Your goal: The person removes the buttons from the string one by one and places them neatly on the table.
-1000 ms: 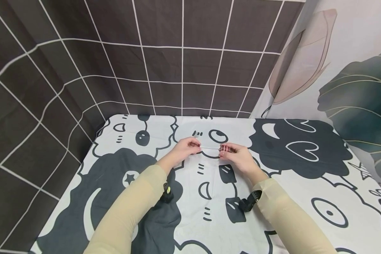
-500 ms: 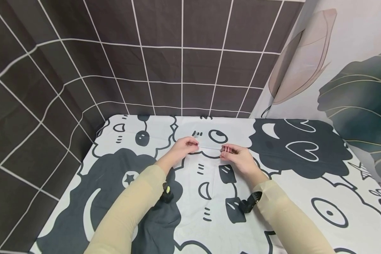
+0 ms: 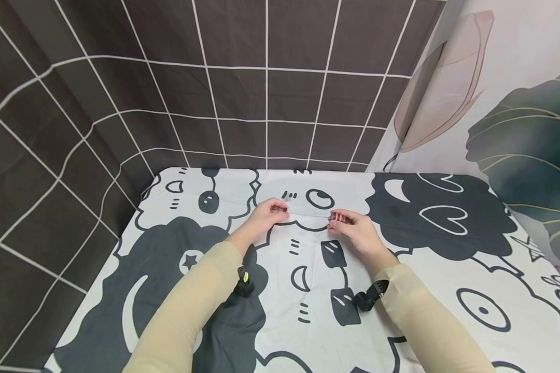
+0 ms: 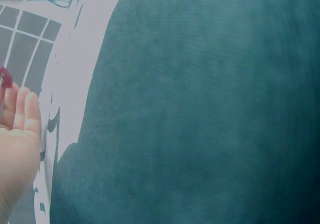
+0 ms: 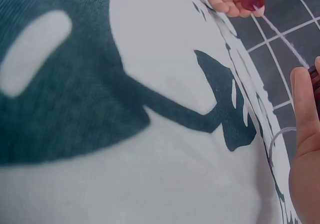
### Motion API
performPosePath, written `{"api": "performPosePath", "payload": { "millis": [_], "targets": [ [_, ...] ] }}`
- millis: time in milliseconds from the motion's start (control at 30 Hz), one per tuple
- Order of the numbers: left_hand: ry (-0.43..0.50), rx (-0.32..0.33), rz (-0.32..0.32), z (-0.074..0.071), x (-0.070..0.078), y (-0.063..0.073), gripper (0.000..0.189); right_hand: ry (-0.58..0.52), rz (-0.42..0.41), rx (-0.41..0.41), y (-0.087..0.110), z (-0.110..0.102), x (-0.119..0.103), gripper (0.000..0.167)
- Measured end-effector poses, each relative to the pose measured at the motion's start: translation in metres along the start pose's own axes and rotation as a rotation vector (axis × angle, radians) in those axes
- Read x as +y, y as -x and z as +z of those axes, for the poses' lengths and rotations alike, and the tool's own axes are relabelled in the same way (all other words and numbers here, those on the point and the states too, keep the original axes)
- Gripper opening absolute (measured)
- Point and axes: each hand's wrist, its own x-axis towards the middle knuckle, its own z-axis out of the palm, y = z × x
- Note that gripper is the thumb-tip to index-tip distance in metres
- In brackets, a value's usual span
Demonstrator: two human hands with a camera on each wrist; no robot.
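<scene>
A thin pale string (image 5: 286,42) stretches nearly straight between the two hands. In the head view my left hand (image 3: 268,213) is on the left, its fingertips pinching a small round red bead-like piece (image 5: 252,2) at one end of the string. To the right, my right hand (image 3: 356,230) holds a short red-and-white banded piece (image 3: 339,217) between thumb and fingers, where the string's other end meets it. That banded piece is mostly hidden by the fingers in the right wrist view. Both hands are over the patterned cloth, a short way apart.
The black-and-white cartoon cloth (image 3: 280,290) covers the flat surface under the arms. Dark cloth with a white grid (image 3: 242,93) hangs behind and at the left. A leaf-patterned curtain (image 3: 508,119) hangs at the right. A dark wrist camera (image 3: 366,299) sits on the right wrist.
The hands have drawn slightly apart, the left hand moving left and the right hand moving right. More of the string shows between them. Both grips look the same.
</scene>
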Motion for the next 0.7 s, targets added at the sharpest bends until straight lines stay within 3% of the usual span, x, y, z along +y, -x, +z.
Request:
{"api": "performPosePath", "payload": {
  "millis": [167, 367, 700],
  "targets": [
    [0.007, 0.024, 0.001, -0.001, -0.002, -0.001, 0.026, -0.039, 0.002, 0.007, 0.000, -0.002, 0.002, 0.039],
    [-0.075, 0.036, 0.002, -0.006, -0.001, -0.004, 0.029, -0.082, 0.007, 0.015, 0.002, -0.005, 0.005, 0.040],
    [-0.084, 0.077, -0.060, -0.017, 0.000, 0.000, 0.035, -0.124, 0.004, 0.008, 0.005, -0.006, 0.006, 0.040]
  ]
}}
